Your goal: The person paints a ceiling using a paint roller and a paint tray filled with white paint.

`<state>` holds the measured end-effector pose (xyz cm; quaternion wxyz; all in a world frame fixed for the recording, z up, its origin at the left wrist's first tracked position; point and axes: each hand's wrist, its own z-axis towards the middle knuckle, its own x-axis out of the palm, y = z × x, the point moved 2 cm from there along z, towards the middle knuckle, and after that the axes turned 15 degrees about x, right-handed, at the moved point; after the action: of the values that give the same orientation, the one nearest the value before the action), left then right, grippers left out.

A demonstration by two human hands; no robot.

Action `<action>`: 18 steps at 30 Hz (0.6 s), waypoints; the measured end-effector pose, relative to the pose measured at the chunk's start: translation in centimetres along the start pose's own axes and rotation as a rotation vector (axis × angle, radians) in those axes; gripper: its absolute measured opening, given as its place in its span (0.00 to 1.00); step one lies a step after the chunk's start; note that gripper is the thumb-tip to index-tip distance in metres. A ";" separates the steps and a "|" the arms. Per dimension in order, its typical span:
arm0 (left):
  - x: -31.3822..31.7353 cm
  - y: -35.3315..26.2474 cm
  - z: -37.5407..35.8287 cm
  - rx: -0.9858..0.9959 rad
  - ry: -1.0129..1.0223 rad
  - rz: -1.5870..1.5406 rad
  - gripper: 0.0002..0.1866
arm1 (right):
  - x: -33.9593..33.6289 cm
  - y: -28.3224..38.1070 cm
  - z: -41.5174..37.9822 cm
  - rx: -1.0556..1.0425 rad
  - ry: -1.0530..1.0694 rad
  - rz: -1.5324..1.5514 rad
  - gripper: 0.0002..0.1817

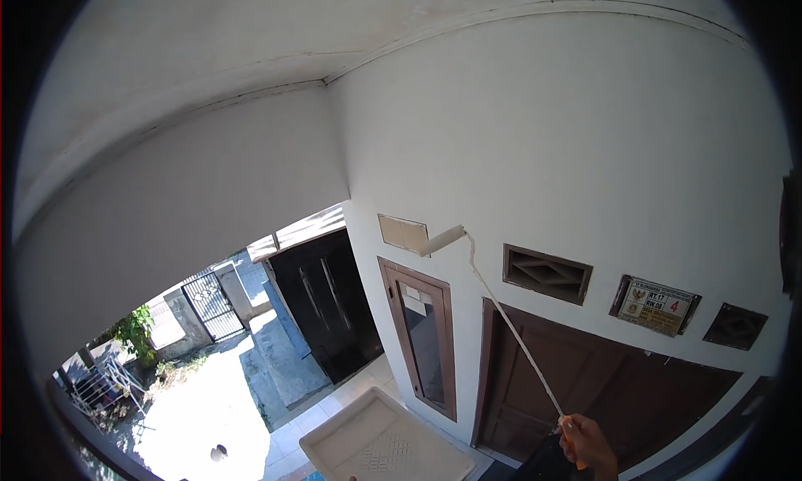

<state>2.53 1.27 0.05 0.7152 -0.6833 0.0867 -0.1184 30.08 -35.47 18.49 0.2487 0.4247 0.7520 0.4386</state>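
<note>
My right hand (590, 446) is closed around the orange grip of a long-handled paint roller (522, 343). The pole slants up and left from my fist to the pale roller head (443, 240), which overlaps the right edge of a beige panel (402, 231) on the white wall (543, 130). Low in the view is a cream paint tray (342, 427) with a ridged bottom. Only a fingertip of my left hand (352, 478) shows, over the tray's near edge; the rest of that hand is out of frame.
Below the panel is a brown-framed narrow window (422, 339), with a brown door (543, 364) to its right. Vents (547, 274) and a number plate (655, 305) line the wall above the door. A black door (326, 301) and a sunlit yard (209, 406) lie left.
</note>
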 end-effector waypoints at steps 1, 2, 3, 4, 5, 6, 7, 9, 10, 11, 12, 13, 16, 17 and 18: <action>0.2 -0.2 -0.8 -0.011 -0.003 -0.001 0.35 | 0.0 -1.2 -0.5 0.046 0.004 0.005 0.15; -0.4 2.5 -0.1 -0.026 0.043 -0.001 0.35 | 0.2 -2.0 -1.4 0.049 0.019 0.015 0.14; -1.7 6.6 1.6 -0.039 0.089 0.000 0.34 | 0.6 -2.7 -2.5 0.051 0.034 0.026 0.13; -1.4 6.5 1.7 -0.051 0.135 -0.001 0.34 | 0.7 -3.1 -3.3 0.052 0.050 0.038 0.13; -1.2 6.0 1.2 -0.152 0.108 -0.094 0.33 | 0.6 -3.4 -3.8 0.080 0.065 -0.002 0.13; -1.1 6.5 1.2 -0.168 0.111 -0.085 0.33 | 0.4 -3.6 -4.2 0.106 0.080 -0.041 0.12; -1.2 7.2 1.7 -0.184 0.112 -0.075 0.32 | 0.2 -3.7 -4.6 0.134 0.098 -0.081 0.12; -1.0 7.3 1.9 -0.165 0.107 -0.113 0.32 | -0.5 -3.6 -5.5 0.203 0.129 -0.119 0.13; -0.1 5.9 1.8 -0.140 0.099 -0.161 0.32 | -1.0 -3.6 -6.0 0.248 0.142 -0.146 0.14; 0.5 4.5 1.4 -0.127 0.084 -0.205 0.33 | -1.7 -3.8 -6.1 0.199 0.147 -0.184 0.14; 0.6 3.8 1.3 -0.247 0.101 -0.177 0.33 | -2.3 -4.6 -5.9 0.168 0.160 -0.225 0.14; 0.6 3.4 1.4 -0.376 0.109 -0.143 0.33 | -2.9 -5.5 -5.8 0.149 0.186 -0.265 0.15; 1.3 3.3 1.7 -0.278 0.086 -0.118 0.37 | -4.5 -7.7 -5.5 0.448 0.160 -0.262 0.15; 1.3 2.8 1.8 -0.318 0.078 -0.077 0.37 | -3.5 -6.3 -6.3 0.488 0.149 -0.356 0.16; 1.2 3.1 1.9 -0.338 0.108 -0.039 0.38 | -2.4 -5.0 -6.8 0.518 0.139 -0.449 0.16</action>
<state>4.36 2.82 -2.86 0.5820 -0.7881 0.1302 -0.1523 24.18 -41.86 17.49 0.1711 0.2669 0.9280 0.1956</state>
